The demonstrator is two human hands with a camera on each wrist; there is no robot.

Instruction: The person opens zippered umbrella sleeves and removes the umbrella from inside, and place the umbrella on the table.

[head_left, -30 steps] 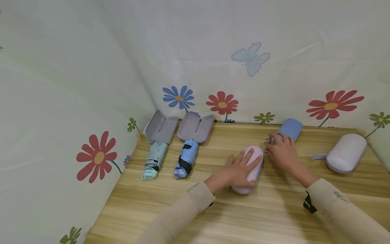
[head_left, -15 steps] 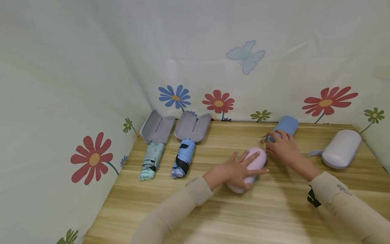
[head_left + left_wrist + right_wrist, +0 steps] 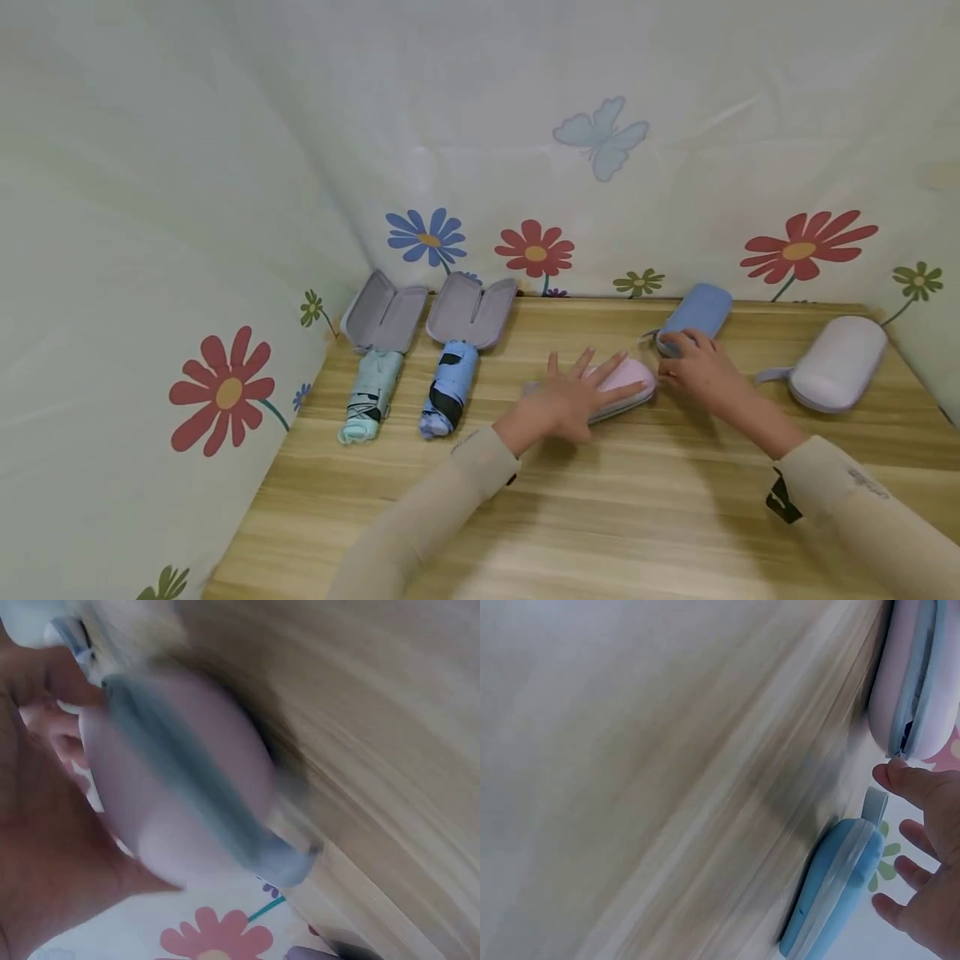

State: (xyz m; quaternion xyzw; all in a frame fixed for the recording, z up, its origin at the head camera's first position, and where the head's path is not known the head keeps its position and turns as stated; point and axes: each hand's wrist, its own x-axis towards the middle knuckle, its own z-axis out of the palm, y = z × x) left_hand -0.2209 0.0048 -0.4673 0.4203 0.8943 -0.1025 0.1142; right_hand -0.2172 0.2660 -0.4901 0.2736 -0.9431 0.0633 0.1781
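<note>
A pink zip case (image 3: 633, 375) with a grey-blue zipper band lies on the table between my hands. My left hand (image 3: 562, 400) rests over it with fingers spread, and in the left wrist view its thumb side borders the pink shell (image 3: 127, 784). At the far end of the case my right hand (image 3: 701, 371) pinches the small zipper pull (image 3: 899, 757) between thumb and index finger. A dark gap shows in the zipper beside the pull. The other right fingers are held away from the case, near a blue zip case (image 3: 701, 312).
At the right lies a pale lilac case (image 3: 840, 362) with a strap. Two opened cases with grey linings, one left (image 3: 378, 321) and one right (image 3: 468, 312), stand at the back left. Before them lie a mint folded umbrella (image 3: 375, 387) and a blue folded umbrella (image 3: 450, 387).
The pink case has swung from pointing away from me to lying more crosswise, its near end moving left. My left hand has turned with it; the right hand stays at the zipper end.
</note>
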